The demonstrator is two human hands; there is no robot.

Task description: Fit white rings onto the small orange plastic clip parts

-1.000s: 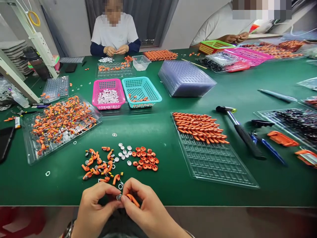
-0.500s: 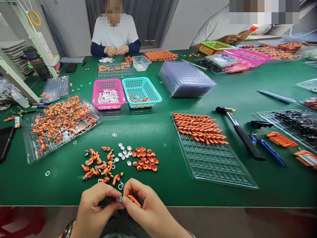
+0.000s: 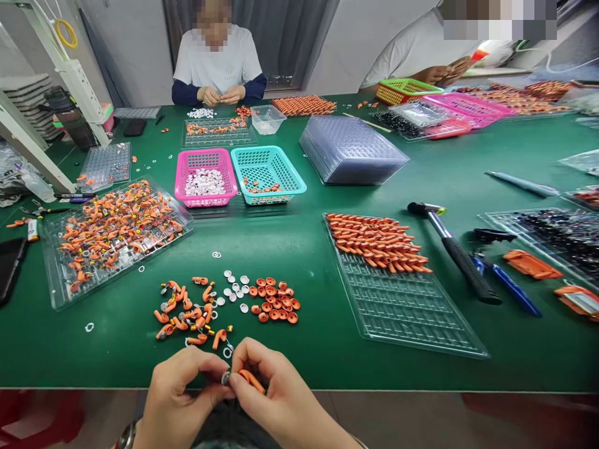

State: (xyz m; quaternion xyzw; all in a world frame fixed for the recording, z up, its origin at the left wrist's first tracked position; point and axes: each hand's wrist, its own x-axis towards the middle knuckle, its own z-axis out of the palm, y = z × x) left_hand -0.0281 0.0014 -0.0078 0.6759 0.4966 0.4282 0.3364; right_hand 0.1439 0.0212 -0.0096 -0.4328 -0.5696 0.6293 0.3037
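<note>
**Two hands pinch one small orange piece at the near table edge**

The green table (image 3: 299,249) spreads far and wide. At its near edge, the left hand (image 3: 180,393) and right hand (image 3: 276,393) meet, fingertips clenched together on an orange piece (image 3: 250,378) with a small metal ring (image 3: 226,376). Just beyond lies a pile of orange pieces (image 3: 191,312).

faces: both workers' faces were blurred
small silver part (image 3: 226,376): too tiny to tell; fingers hid most
wrists: bottom edge cut them off
</note>
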